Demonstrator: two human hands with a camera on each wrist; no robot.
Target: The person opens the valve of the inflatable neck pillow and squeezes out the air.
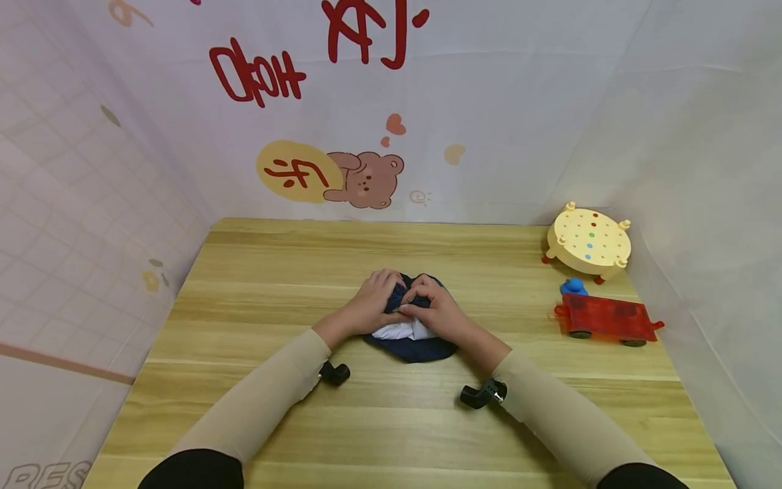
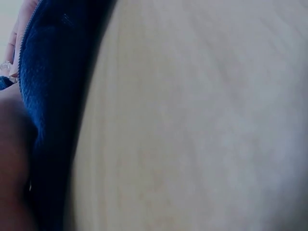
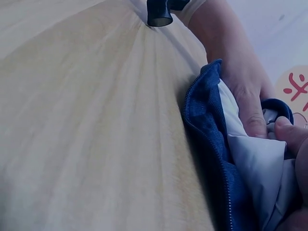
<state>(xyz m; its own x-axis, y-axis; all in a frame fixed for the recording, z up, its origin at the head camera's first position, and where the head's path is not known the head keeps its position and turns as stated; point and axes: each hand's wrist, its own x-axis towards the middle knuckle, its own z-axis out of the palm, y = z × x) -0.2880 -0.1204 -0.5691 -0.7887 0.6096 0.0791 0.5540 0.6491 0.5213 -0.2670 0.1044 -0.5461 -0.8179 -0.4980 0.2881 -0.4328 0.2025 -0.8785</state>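
Note:
A dark blue cloth pouch [image 1: 415,350] with a zipped edge and a white lining [image 3: 260,168] lies on the wooden table, its mouth spread wide. From the left, my left hand [image 1: 371,302] grips the pouch, fingers over its far side and thumb across the white lining. My right hand [image 1: 438,311] has its thumb and forefinger pinched together over the opening, close to the left thumb. What exactly these fingertips pinch I cannot tell. Along the blue cloth [image 2: 53,86] in the left wrist view runs a zip, with part of a hand behind it.
At the right of the table [image 1: 391,421] stands a red toy wagon [image 1: 611,319], with a small blue toy [image 1: 574,286] just behind it. Farther back, a round cream-coloured toy [image 1: 589,238] with pegs and coloured dots sits near the corner. White printed curtains enclose the back and sides.

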